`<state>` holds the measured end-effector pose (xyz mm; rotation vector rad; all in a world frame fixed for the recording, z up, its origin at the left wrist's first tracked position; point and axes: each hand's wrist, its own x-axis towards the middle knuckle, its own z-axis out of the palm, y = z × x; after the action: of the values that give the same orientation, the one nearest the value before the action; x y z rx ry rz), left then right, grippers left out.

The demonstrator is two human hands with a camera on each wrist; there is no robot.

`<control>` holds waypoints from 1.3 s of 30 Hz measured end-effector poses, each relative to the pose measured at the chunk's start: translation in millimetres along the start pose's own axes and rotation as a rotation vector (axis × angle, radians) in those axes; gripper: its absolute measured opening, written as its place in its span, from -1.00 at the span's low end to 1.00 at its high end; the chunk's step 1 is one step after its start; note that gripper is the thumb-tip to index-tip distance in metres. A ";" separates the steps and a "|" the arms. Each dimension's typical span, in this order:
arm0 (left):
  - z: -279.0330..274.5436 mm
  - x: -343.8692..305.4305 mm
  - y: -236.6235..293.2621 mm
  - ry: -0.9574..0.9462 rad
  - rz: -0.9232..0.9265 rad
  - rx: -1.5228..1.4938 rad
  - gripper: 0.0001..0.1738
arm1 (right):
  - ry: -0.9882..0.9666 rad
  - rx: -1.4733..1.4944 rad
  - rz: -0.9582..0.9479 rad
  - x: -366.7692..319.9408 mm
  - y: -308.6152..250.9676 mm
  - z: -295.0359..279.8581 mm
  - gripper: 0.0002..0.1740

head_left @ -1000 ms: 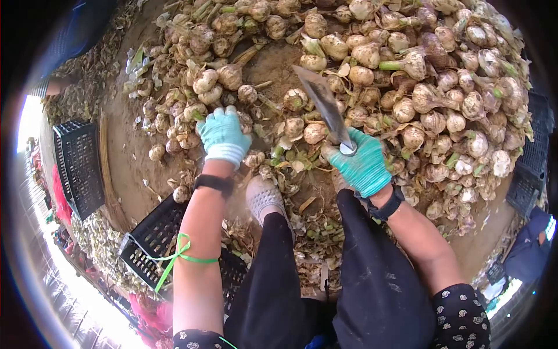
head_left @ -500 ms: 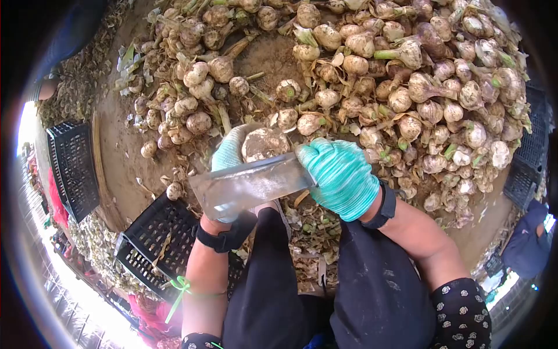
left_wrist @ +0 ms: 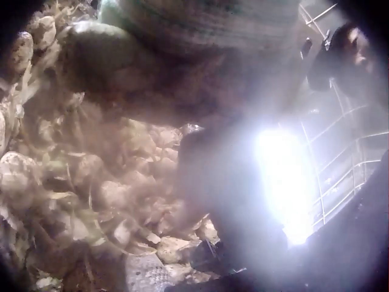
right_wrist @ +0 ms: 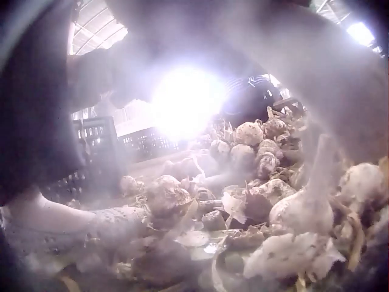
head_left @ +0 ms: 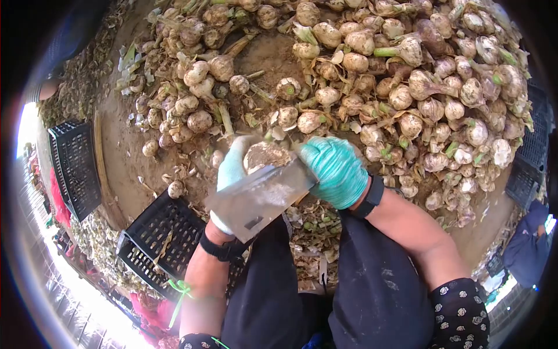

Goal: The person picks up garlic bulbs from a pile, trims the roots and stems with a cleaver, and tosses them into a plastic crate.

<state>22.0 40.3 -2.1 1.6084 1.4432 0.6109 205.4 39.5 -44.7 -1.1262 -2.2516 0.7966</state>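
Observation:
In the head view my left hand (head_left: pixel 231 168), in a pale green glove, grips a soil-covered garlic bulb (head_left: pixel 264 156) in front of my knees. My right hand (head_left: pixel 337 173), in a teal striped glove, holds a broad-bladed knife (head_left: pixel 261 200) by its handle, which the fingers hide. The blade slants across the near side of the bulb and covers part of the left palm and fingers. Glare and shadow blur the left wrist view, where the gloved left hand (left_wrist: pixel 200 24) shows at the top. Garlic bulbs (right_wrist: pixel 304 210) lie low beneath the right wrist.
A large heap of garlic (head_left: pixel 430 110) spreads ahead and to the right, a smaller cluster (head_left: pixel 186 104) to the left. Beside my left leg stands a black plastic crate (head_left: pixel 160 232), with another crate (head_left: pixel 75 168) farther left. Trimmed stalks and skins (head_left: pixel 314 232) litter the ground between my feet.
My left hand has come back from the left-hand garlic with a bulb. The knife swung from pointing forward to lying across it; since half a second ago the blade's end has tilted nearer my body.

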 end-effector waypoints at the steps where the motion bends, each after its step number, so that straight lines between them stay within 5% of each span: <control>1: 1.2 -1.6 11.7 0.008 -0.308 -0.329 -0.52 | -0.018 0.010 0.007 -1.7 -1.3 -1.0 -0.59; 3: 2.1 -16.4 14.6 -0.136 -0.264 -0.388 -0.51 | -0.100 -0.064 0.055 0.2 -0.3 -9.4 -0.62; 4: 1.0 -23.3 14.6 -0.277 -0.224 -0.436 -0.51 | -0.116 -0.334 0.230 -3.1 15.5 6.7 -0.72; 6: -7.7 -19.4 40.2 -0.595 -0.051 -0.301 -0.52 | 0.130 0.122 0.662 -2.2 44.0 -13.6 -0.78; 7: -1.6 -20.8 33.1 -0.588 -0.055 -0.307 -0.52 | 0.120 0.121 0.658 -3.8 38.5 -18.5 -0.78; 9: 18.1 -10.3 11.8 -0.166 -0.670 -1.102 -0.55 | 0.249 0.690 0.869 -1.9 12.6 -41.2 -0.79; 10: 15.8 -6.1 12.4 -0.225 -0.372 -0.956 -0.44 | 0.252 0.798 0.754 -4.0 9.2 -36.7 -0.72; 12: 21.7 0.8 13.4 -0.194 -0.174 -0.398 -0.25 | -0.012 1.223 0.935 -3.0 1.7 -42.9 -0.70; 14: 25.2 2.0 3.0 -0.173 -0.137 -0.321 -0.06 | -0.142 1.136 0.976 4.6 -2.8 -41.7 -0.69; 16: 24.3 1.5 2.5 0.019 0.032 0.073 0.00 | 0.034 1.092 0.916 -2.2 -1.5 -28.3 -0.66; 18: 29.1 -9.9 -7.2 0.232 -0.270 -0.298 -0.11 | 0.037 1.010 0.918 3.3 -10.5 -38.9 -0.65; 20: 18.1 -9.5 -12.3 0.115 -0.539 -1.065 -0.33 | 0.049 0.931 0.909 5.0 -15.6 -40.8 -0.63; 22: 25.1 -8.9 -8.9 0.064 -0.661 -1.336 -0.48 | 0.117 0.689 0.429 -0.3 -12.9 -33.3 -0.60; 24: 18.1 -4.3 -1.9 -0.050 -0.592 -1.076 -0.59 | 0.020 0.671 0.449 -3.7 -7.1 -31.2 -0.61; 26: 18.5 -2.8 8.7 -0.057 -0.589 -0.734 -0.63 | -0.002 0.341 0.476 -3.4 -7.0 -36.1 -0.61; 29: 16.7 -17.8 -24.9 -0.109 0.000 -0.001 -0.67 | -0.064 0.145 0.387 -9.7 1.4 -27.5 -0.72; 30: 15.5 -19.7 -6.0 -0.035 -0.371 -0.389 -0.67 | -0.126 -0.001 0.352 -13.5 7.2 -21.6 -0.75; 32: -2.9 -15.2 -1.7 -0.036 -0.266 -0.251 -0.68 | -0.239 -0.107 0.584 -21.7 32.5 -14.6 -0.79; 33: -0.7 -13.5 4.8 0.066 -0.215 -0.611 -0.65 | -0.172 -0.082 0.690 -27.6 41.8 -16.2 -0.76; 36: -10.3 11.5 9.5 0.232 -0.381 -0.639 -0.52 | -0.007 0.122 0.853 -34.0 37.0 -22.9 -0.69; 38: -16.6 33.8 42.0 -0.034 -0.005 -1.167 -0.48 | 0.107 0.286 0.907 -30.0 32.6 -31.9 -0.65; 39: -18.7 43.0 49.9 -0.031 0.025 -1.052 -0.50 | 0.111 0.350 0.965 -27.8 29.5 -34.0 -0.62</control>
<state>42.4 89.1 41.5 0.7815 0.8082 1.1082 258.3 40.4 -45.7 -2.0037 -1.3060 1.3597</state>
